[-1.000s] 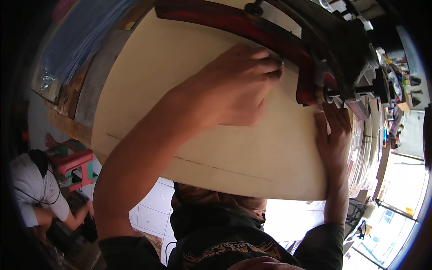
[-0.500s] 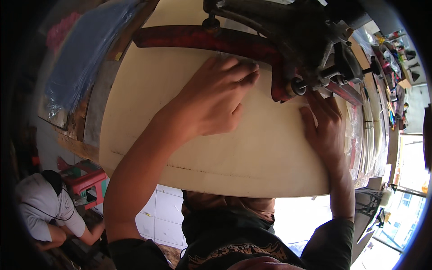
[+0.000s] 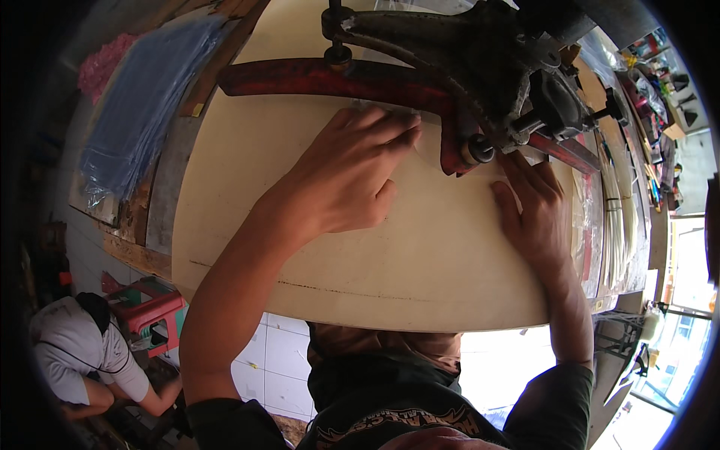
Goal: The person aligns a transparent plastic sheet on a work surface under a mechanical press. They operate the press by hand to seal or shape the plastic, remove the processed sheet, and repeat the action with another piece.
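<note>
My left hand [image 3: 364, 169] rests over a broad cream board [image 3: 360, 255], its fingers curled just in front of a dark red bar [image 3: 300, 77]. Whatever lies in those fingertips is hidden; a piece of clear film [image 3: 430, 135] shows beside them. Lower and to the right, my right hand [image 3: 536, 214] lies on the board with fingers stretched forward and thumb apart. Its fingertips reach beside the red frame's angled end and are partly covered there. A dark metal machine arm [image 3: 457, 56] with screw knobs [image 3: 478, 148] spans above the red bar.
Blue plastic sheets [image 3: 150, 97] are stacked at the left, near a pink bundle [image 3: 105, 64]. A tied bunch of pale strips [image 3: 615, 202] lies right of the board. Lower left, another person [image 3: 79, 349] bends beside a red plastic stool [image 3: 157, 311]. Cluttered shelves [image 3: 660, 112] stand far right.
The whole view has shifted slightly, so the machine sits a little lower and further left. Both hands keep nearly the same pose by the red bar.
</note>
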{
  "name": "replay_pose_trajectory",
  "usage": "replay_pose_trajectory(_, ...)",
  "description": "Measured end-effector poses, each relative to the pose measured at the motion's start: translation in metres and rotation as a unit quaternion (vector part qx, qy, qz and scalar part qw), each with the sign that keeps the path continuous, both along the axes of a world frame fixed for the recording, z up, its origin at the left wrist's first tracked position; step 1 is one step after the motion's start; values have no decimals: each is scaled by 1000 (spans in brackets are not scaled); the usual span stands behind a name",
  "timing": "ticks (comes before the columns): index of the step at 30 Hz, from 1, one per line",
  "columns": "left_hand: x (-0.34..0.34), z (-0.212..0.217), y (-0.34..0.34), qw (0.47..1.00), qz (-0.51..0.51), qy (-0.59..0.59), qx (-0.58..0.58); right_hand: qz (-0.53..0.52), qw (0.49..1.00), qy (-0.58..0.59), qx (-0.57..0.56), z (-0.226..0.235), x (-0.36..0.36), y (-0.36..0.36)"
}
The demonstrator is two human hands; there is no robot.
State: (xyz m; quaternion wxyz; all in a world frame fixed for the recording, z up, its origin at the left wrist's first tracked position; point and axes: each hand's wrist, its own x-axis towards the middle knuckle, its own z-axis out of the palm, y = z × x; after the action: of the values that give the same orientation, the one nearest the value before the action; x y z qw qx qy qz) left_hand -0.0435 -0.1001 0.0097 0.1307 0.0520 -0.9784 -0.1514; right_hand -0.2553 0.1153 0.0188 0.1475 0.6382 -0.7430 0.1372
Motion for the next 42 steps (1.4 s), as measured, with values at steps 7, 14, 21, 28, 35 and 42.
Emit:
replay_pose_trajectory(7,0,-1,-1,1000,-4,9,-6,-3,1000,-5,4,1,0,1)
replay_pose_trajectory(14,0,0,-1,1000,-2,1,-1,-4,1000,-6,1,1,1,0)
replay_pose_trajectory(21,-1,2,-1,1000,-3,0,-4,0,1000,-2,-2,2,0,0)
replay_pose_trajectory(28,2,3,1,1000,-2,6,-13,-2,1000,-18,-14,0,2,0)
replay_pose_trajectory(35,4,12,-6,999,-23,24,25,13,996,-35,-79,4,1,5)
replay_pose_trajectory(42,8,25,-3,998,-5,-21,52,62,971,-115,-198,10,10,11)
